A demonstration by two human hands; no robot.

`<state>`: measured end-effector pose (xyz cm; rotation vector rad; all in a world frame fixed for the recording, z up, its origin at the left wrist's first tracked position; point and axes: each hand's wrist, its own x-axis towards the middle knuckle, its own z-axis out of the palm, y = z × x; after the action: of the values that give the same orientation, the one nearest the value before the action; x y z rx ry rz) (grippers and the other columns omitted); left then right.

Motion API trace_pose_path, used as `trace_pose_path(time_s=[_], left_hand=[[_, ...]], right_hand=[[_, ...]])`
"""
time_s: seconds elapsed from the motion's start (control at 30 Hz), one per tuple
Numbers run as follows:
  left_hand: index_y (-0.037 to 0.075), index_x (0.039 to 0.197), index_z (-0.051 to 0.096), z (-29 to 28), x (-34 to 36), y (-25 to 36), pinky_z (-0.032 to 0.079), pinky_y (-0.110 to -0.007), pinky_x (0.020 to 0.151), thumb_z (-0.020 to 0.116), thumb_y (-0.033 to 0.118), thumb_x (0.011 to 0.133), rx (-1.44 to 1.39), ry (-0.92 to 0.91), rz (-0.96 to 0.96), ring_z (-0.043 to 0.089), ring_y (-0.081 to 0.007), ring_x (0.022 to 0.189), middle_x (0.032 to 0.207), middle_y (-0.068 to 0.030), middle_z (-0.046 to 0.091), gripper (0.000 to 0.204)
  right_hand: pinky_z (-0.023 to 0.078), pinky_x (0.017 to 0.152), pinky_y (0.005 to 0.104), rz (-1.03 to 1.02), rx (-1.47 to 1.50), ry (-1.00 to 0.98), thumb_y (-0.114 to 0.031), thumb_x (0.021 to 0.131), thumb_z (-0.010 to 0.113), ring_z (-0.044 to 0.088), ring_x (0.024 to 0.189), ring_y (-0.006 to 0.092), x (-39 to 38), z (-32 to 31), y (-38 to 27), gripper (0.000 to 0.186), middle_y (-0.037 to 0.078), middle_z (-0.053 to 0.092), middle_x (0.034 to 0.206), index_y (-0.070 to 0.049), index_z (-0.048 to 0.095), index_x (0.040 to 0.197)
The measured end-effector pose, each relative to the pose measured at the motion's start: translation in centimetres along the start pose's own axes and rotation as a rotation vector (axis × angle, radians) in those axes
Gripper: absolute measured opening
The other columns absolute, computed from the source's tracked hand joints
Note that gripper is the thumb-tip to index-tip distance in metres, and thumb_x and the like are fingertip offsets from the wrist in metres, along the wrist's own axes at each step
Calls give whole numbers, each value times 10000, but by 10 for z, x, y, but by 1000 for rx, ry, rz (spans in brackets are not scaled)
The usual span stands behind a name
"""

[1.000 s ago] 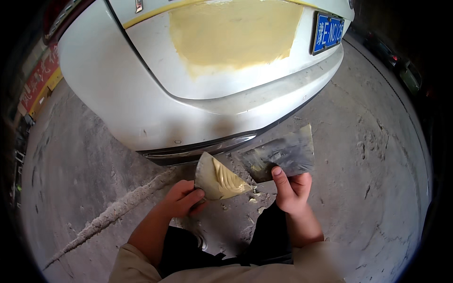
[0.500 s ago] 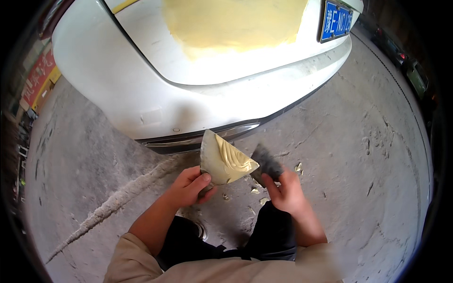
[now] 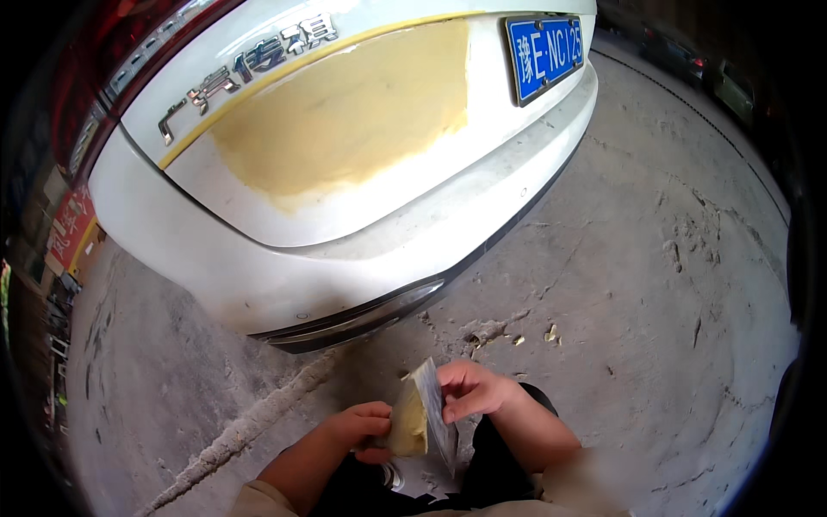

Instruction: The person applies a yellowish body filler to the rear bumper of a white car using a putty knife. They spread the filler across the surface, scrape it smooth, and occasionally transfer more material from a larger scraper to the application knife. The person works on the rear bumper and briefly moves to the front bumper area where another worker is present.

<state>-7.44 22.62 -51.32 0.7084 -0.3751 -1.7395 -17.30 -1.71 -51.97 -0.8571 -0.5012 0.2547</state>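
Observation:
Low in the view, my left hand [image 3: 357,426] grips a pale scraper plate [image 3: 407,422] bearing yellow paste. My right hand [image 3: 478,392] holds a grey flat scraper [image 3: 435,405] nearly edge-on against it, the two blades together between my hands. Above them is the white car's rear [image 3: 353,271], with a broad yellow filler patch [image 3: 340,112] on its panel below a strip of yellow tape [image 3: 198,129]. Whether the blades actually touch is hard to tell.
A number plate [image 3: 547,56] sits right of the patch. Grey concrete [image 3: 672,319] surrounds the bumper, with a rough raised seam [image 3: 241,435] and yellow scraps [image 3: 551,334]. A red sign [image 3: 69,228] stands at the far left, and dark cars [image 3: 680,60] at the upper right.
Both hands have moved lower in the view. The right scraper has turned from face-up to edge-on and come in against the left plate. More of the car's upper panel now shows.

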Motion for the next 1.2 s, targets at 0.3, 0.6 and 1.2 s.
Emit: trace_pose_path(time_s=[0.3,0.6,1.2], left_hand=[[-27,1046,577,20,-6,22,368,-243,457,478,279,951,682,467,355,478,-93,493,675,-50,575,335],[-43,1089,518,-3,-36,1,336,-287,393,483,361,915,368,733,614,470,-165,425,596,-85,522,442],[-18,1035,518,33,16,-2,404,-284,413,476,327,908,377,850,490,541,-186,484,644,-111,565,369]], right_hand=[[505,703,297,-375,-758,668,-20,883,612,630,805,156,-33,-7,19,273,106,666,966,-4,605,1156],[513,660,335,-102,-1207,320,-38,803,612,637,798,269,-29,-15,56,424,93,649,925,-154,604,1211],[455,808,272,-199,-24,1083,24,787,554,594,895,145,-55,-135,96,270,46,650,958,-3,629,1044]])
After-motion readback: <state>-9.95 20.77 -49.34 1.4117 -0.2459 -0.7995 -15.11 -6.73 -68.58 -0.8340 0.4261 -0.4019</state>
